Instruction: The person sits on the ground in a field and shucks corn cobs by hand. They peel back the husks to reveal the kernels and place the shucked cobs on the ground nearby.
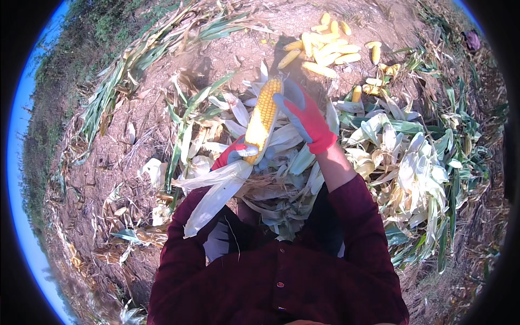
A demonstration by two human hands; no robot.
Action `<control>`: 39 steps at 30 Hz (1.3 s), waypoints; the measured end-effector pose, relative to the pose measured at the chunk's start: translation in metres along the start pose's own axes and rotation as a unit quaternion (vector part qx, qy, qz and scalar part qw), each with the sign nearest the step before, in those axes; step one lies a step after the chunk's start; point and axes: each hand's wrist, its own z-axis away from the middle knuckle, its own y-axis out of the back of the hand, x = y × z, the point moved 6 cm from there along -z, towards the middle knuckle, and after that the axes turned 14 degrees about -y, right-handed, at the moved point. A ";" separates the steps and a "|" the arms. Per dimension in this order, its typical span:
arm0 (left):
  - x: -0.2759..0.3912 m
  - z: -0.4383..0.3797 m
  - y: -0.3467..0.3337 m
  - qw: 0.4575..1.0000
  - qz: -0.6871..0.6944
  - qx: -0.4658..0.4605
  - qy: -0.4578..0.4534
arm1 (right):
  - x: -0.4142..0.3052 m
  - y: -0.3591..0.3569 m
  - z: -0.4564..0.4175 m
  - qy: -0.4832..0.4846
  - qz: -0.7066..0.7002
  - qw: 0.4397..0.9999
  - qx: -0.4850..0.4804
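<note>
An ear of yellow corn (262, 115) stands tilted before me, its tip up and to the right. My left hand (239, 153), in a red and grey work glove, is closed around its base, with the thumb across the kernels. Pale husk leaves (217, 191) hang from the base toward my left forearm. My right hand (302, 113), in a matching glove, is at the upper right side of the ear, its fingers touching the edge near the tip; part of its grip is hidden behind the ear. Loose husks (280, 191) lie below both hands.
Several husked corn ears (329, 48) lie in a pile on the bare soil ahead, with a few more to its right. A heap of stripped husks (418, 174) is at my right. Cut corn stalks (105, 89) lie at the left, and green brush (93, 36) grows beyond.
</note>
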 end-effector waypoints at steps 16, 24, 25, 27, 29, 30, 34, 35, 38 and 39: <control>0.001 0.000 -0.017 0.998 0.020 -0.060 0.014 | -0.005 0.033 0.019 -0.009 -0.074 0.992 0.104; 0.006 -0.014 0.002 0.956 0.217 0.186 -0.074 | -0.001 0.023 0.019 0.021 -0.387 0.915 -0.111; 0.006 -0.014 0.014 0.948 0.212 0.219 -0.088 | 0.001 0.018 0.020 -0.002 -0.385 0.915 -0.121; 0.008 -0.012 0.061 0.959 -0.074 0.182 -0.202 | 0.007 0.007 0.032 -0.047 -0.378 0.915 -0.136; 0.026 -0.004 0.076 0.811 -0.513 0.159 -0.233 | 0.012 -0.012 0.043 -0.156 -0.229 0.941 -0.196; 0.036 -0.003 0.079 0.714 -0.661 0.131 -0.193 | 0.019 -0.020 0.048 -0.206 -0.171 0.940 -0.211; 0.052 -0.003 0.097 0.709 -0.624 0.149 -0.293 | 0.039 -0.037 0.049 -0.265 -0.005 0.942 -0.204; 0.056 -0.001 0.100 0.723 -0.603 0.143 -0.305 | 0.042 -0.038 0.048 -0.266 0.030 0.944 -0.194; 0.083 0.005 0.077 0.874 -0.298 0.259 -0.284 | 0.023 0.016 0.027 -0.176 -0.035 0.984 -0.010; 0.087 0.006 0.072 0.878 -0.289 0.290 -0.246 | 0.020 0.038 0.020 -0.152 -0.081 0.985 0.002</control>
